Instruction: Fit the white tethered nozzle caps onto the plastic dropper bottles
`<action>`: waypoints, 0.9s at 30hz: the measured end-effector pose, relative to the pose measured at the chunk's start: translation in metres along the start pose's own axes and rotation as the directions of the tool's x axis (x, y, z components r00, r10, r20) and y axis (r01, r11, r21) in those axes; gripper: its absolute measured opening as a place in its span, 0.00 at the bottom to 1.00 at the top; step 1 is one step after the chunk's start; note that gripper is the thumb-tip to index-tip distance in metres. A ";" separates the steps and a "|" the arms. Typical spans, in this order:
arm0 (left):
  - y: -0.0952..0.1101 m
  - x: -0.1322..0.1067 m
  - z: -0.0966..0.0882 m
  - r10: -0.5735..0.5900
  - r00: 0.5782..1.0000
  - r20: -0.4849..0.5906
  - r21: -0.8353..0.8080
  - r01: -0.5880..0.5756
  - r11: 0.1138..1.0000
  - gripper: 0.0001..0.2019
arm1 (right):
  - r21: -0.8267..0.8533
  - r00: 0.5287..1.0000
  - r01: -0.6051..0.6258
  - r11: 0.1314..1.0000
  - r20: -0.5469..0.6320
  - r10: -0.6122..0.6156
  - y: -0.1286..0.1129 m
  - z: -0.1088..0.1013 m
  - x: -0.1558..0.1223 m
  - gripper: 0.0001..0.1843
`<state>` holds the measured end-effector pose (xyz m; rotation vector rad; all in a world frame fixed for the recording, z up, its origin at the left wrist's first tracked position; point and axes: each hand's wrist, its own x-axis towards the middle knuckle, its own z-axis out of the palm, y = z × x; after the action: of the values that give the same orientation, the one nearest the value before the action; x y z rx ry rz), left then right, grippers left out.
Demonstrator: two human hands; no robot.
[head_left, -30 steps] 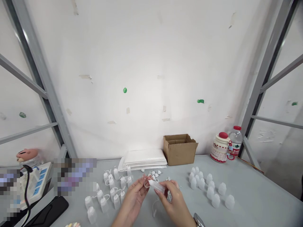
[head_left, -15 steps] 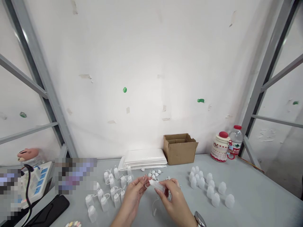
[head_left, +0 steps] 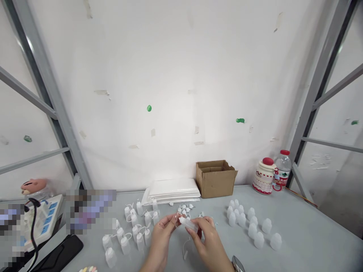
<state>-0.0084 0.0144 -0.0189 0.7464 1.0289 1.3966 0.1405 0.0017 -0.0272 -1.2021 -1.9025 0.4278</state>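
Note:
A small translucent squeeze bottle (head_left: 189,224) lies tilted between my two hands, its pointed spout toward the left. My right hand (head_left: 208,236) is closed around its base end, thumb below and fingers above. The fingers of my left hand (head_left: 166,230) pinch at the spout end, on what looks like the small white tethered cap (head_left: 179,218), mostly hidden by the fingertips. Beneath my hands a loose white cap with a strap (head_left: 185,251) rests on the table. Just behind them is a small pile of white caps (head_left: 185,207).
Several capped bottles (head_left: 125,244) stand on the left, several uncapped bottles (head_left: 252,229) on the right. At the back are stacked white packets (head_left: 174,190), a cardboard box (head_left: 217,183), a red-lidded jar (head_left: 264,177) and a water bottle (head_left: 283,166). A black phone (head_left: 61,253) lies front left.
My left hand has shifted slightly right and its wrist has turned, fingers still at the spout end. The bottle and my right hand stay nearly in place.

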 end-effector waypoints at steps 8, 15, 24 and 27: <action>0.001 0.001 0.002 0.203 0.978 0.035 0.298 -0.205 0.933 0.19 | -0.093 0.996 0.090 0.992 0.031 -0.087 0.009 0.000 0.004 0.07; -0.029 -0.013 0.010 0.357 0.853 0.381 0.814 -0.493 0.308 0.14 | -0.188 0.949 -0.071 0.980 -0.314 0.008 0.018 -0.029 0.043 0.16; -0.052 -0.018 0.012 0.079 0.765 0.639 0.762 -0.643 0.068 0.32 | -0.212 0.915 0.098 0.972 0.403 -0.005 -0.034 0.037 0.070 0.09; -0.061 -0.014 0.008 0.048 0.784 0.619 0.784 -0.620 0.009 0.35 | -0.241 0.871 0.161 0.957 0.491 -0.023 -0.039 0.059 0.072 0.09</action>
<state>0.0261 -0.0033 -0.0686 2.4417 1.4120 0.5502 0.0570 0.0529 -0.0036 -1.2537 -2.5127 0.4528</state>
